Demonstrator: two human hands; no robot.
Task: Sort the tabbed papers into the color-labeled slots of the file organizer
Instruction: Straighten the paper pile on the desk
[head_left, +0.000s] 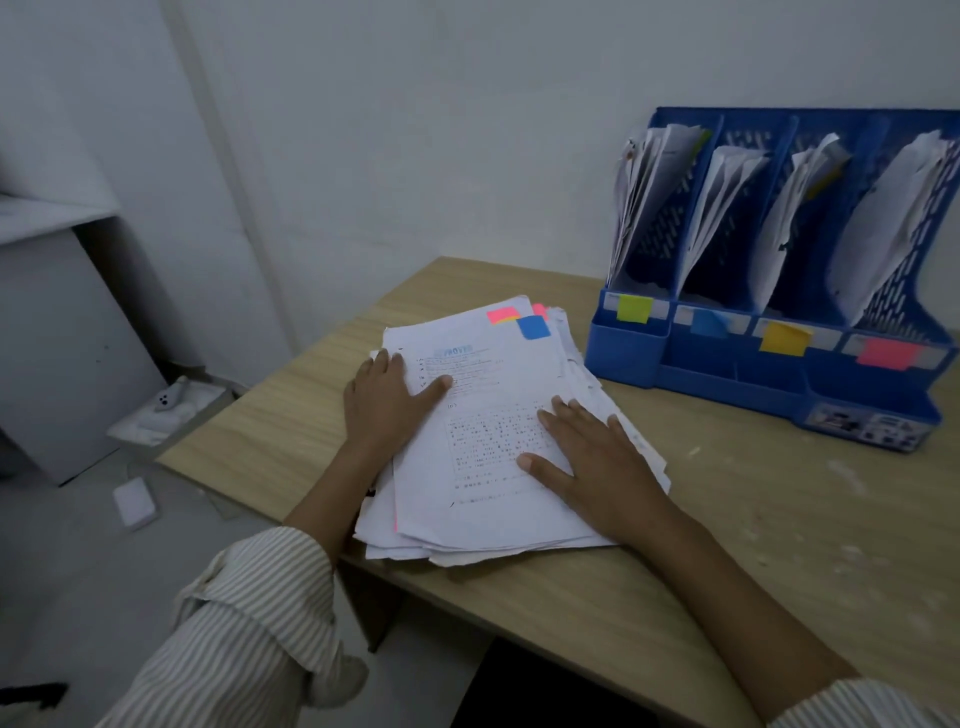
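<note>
Both hands — left hand (387, 402), right hand (589, 460) — flat on paper stack (488, 447).

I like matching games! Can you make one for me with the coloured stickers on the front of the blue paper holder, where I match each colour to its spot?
Stickers on the blue paper holder, slots counted from the left:

Column one
1. green sticker
2. blue sticker
3. yellow sticker
4. pink sticker

Column two
A. third slot
B. first slot
C. fourth slot
D. second slot

Right pairs: 1-B, 2-D, 3-A, 4-C.

Bonus: the top sheet of the paper pile on the desk carries a blue tab, so it would probably go in the second slot.
</note>
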